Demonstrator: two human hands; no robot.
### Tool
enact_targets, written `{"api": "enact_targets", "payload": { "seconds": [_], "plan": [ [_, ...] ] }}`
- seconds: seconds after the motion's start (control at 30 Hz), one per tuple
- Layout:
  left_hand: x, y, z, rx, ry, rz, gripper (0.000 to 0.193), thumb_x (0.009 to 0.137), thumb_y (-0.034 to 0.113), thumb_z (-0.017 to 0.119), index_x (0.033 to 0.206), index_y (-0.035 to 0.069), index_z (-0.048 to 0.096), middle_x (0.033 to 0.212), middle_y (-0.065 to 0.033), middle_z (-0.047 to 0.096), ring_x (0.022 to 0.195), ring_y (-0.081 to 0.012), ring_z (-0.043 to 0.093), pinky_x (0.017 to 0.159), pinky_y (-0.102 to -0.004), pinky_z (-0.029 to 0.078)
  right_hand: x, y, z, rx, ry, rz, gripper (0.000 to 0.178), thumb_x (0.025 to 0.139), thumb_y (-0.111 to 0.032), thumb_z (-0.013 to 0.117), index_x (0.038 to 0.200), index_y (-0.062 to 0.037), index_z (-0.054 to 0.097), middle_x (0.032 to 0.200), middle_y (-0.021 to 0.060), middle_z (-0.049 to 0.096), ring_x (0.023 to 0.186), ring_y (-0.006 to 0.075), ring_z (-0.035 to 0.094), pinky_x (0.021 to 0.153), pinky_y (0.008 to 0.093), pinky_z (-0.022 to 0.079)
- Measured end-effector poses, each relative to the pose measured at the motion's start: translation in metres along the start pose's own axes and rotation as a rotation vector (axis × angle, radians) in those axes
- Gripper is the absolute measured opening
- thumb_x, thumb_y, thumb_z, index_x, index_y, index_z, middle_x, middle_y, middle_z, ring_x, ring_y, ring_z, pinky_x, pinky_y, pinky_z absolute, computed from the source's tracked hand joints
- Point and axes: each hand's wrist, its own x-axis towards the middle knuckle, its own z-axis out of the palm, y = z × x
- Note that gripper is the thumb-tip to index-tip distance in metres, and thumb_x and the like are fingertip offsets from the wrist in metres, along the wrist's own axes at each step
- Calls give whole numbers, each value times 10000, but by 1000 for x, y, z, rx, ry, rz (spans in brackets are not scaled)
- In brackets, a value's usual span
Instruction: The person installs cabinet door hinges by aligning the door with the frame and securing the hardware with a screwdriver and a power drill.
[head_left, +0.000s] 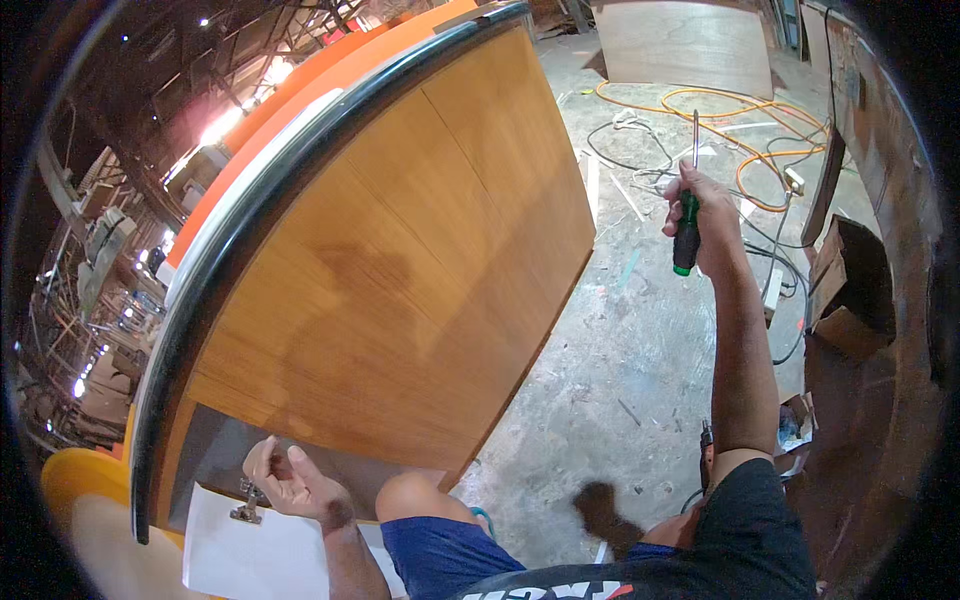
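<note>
My right hand (712, 212) is raised over the floor, closed around the green and black handle of a screwdriver (686, 232). The screwdriver's metal shaft points away from me. At the lower left, my left hand (290, 485) has its fingers loosely bent and the thumb apart, with nothing seen in it. Just beside it is a metal fitting (246, 514), like a cabinet hinge, on the edge of a white panel (250, 556). That panel is at the open grey compartment of a large wooden cabinet (420, 230) with a curved black edge. My left forearm covers part of the panel.
An orange cable (745, 185) and darker cords are strewn on the concrete floor (590, 370). A pale board (685, 45) stands at the far end. An open cardboard box (850, 290) is at the right. My knee (420, 497) is close to the cabinet's lower corner.
</note>
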Motion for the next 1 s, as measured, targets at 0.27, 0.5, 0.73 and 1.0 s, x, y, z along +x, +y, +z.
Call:
{"api": "enact_targets", "payload": {
  "seconds": [0.27, 0.5, 0.73, 1.0],
  "plan": [
    [-15, -49, 4, 546, 47, 93, 712, 923, 171, 715, 1503, -11, 344, 1515, -216, 376, 1384, -345, 396, 1105, -479, 372, 27, 29, -21, 59, -5, 58, 453, 980, -457, 616, 833, -29, 635, 694, 35, 535, 565, 141, 537, 541, 296, 497],
    [-34, -39, 19, 603, -89, 313, 749, 916, 217, 738, 1494, -53, 344, 1526, -243, 362, 1407, -378, 387, 1155, -504, 337, 44, 147, -44, -376, 2, 310, 326, 934, -297, 619, 850, 18, 631, 645, 74, 542, 572, 187, 576, 529, 342, 477],
    [-51, -54, 32, 610, -141, 324, 775, 917, 267, 755, 1491, -56, 347, 1536, -234, 352, 1413, -385, 384, 1185, -503, 321, -13, 363, -120, -1323, -170, 344, 407, 858, -203, 633, 1225, -27, 610, 1079, 293, 680, 1079, 474, 658, 932, 519, 544],
    [-43, -39, 70, 261, 49, -672, 805, 925, 417, 750, 1454, -77, 398, 1452, -224, 485, 1250, -293, 540, 1070, -443, 474, -44, 407, -147, -1701, -71, 2, 354, 959, -223, 562, 1305, -245, 633, 1169, 49, 661, 1138, 309, 566, 953, 556, 404]
  ]
}}
